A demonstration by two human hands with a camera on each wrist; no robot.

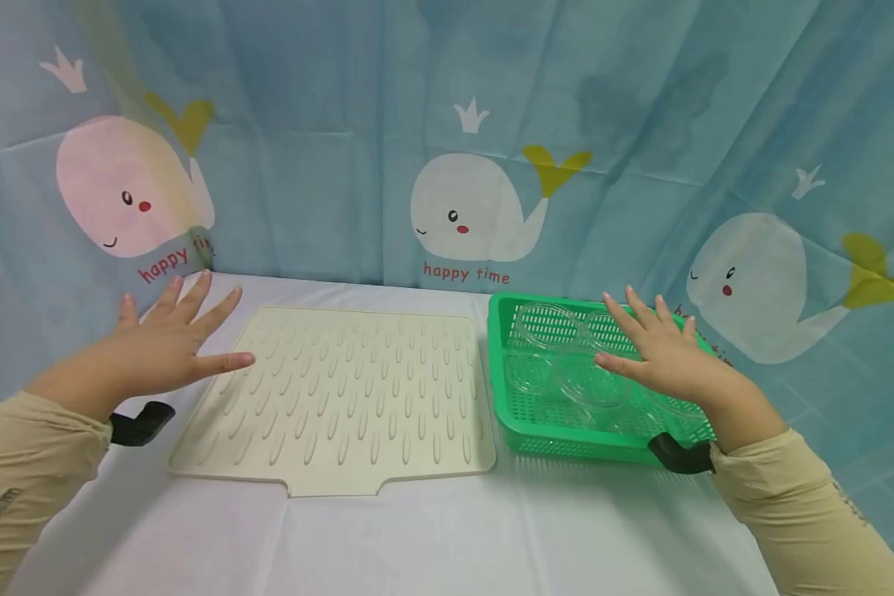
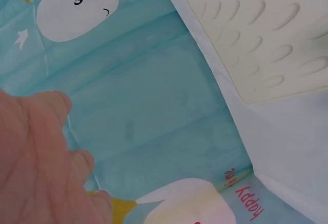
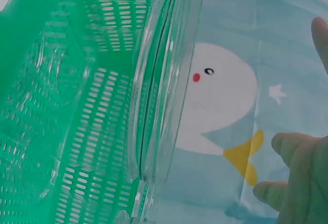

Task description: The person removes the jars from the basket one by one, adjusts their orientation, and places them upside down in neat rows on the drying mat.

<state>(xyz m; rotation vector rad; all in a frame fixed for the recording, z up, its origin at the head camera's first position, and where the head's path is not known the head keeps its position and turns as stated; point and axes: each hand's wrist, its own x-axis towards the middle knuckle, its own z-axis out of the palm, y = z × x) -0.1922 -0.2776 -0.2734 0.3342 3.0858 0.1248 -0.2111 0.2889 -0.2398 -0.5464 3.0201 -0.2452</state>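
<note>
In the head view my left hand (image 1: 160,343) is held in the air with its fingers spread, left of a cream ridged drying mat (image 1: 358,397). It holds nothing. My right hand (image 1: 663,352), also spread and holding nothing, hovers over the right part of a green plastic basket (image 1: 517,434). Several clear round dishes, such as this clear dish (image 1: 592,377), lie in the basket; the hand and forearm hide part of it. From the right wrist, clear round rims (image 3: 159,90) stand close to the camera, apart from the fingers (image 3: 294,147).
A white cloth (image 1: 447,538) covers the table. Behind it hangs a blue curtain (image 1: 305,190) printed with whales. The mat has a short spout (image 1: 333,488) on its near edge, and the basket stands just right of it. Each wrist wears a black strap mount (image 1: 141,424).
</note>
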